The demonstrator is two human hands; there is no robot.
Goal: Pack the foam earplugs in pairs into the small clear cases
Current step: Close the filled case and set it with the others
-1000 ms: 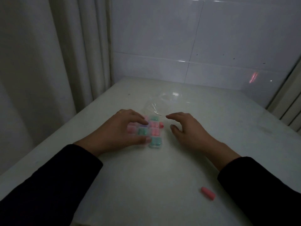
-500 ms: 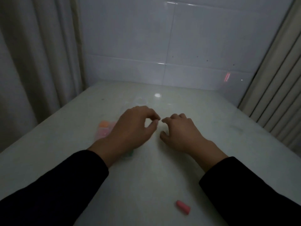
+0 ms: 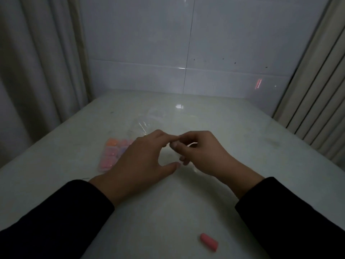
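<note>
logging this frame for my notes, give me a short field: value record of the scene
surface: white table
left hand: above the table, fingertips meeting the right hand's
right hand: fingers curled; what they hold is too dim to tell
packed cases: cluster left of the left hand, pink and orange earplugs inside
loose pink earplug: on the near table
clear plastic bag: behind the hands

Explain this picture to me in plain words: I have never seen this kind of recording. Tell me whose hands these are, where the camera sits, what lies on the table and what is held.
There is no machine here. A camera worn on a person's head looks down at their own two hands in dark sleeves. The left hand and right hand meet fingertip to fingertip above a white table. The light is dim, so whether they hold something small and clear cannot be told. Left of the hands lie filled cases of pink and orange earplugs, with a crumpled clear bag behind. One loose pink earplug lies near the front edge.
</note>
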